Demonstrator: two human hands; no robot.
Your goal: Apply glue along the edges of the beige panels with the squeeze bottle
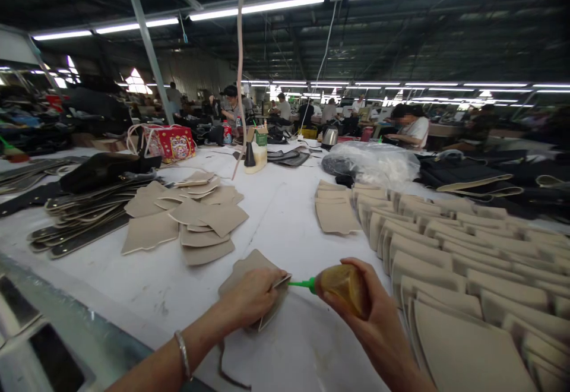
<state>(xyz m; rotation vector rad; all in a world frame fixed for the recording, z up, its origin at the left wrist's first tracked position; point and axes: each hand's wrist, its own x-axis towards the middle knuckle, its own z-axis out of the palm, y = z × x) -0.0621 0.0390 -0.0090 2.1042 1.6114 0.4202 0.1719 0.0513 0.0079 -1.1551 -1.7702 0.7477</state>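
Note:
My left hand [253, 294] is closed on a beige leather-like piece [249, 264] at the front middle of the table, pinching its right part where an edge is turned up. In my right hand [371, 315] is a squeeze bottle [345, 288] of amber liquid, tipped on its side. Its green nozzle [305, 284] points left, and the thin tip reaches the edge of the beige piece beside my left fingertips. Whether liquid is coming out is too small to tell. A thin dark strip [227, 368] lies below my left hand.
Loose beige pieces [207, 217] lie in a pile at the left. Rows of folded beige pieces [463, 332] cover the right side. Dark straps [84, 220] are stacked far left. Behind stand a glue pot [256, 159], a red bag [171, 142] and clear plastic [378, 163]. People sit farther back.

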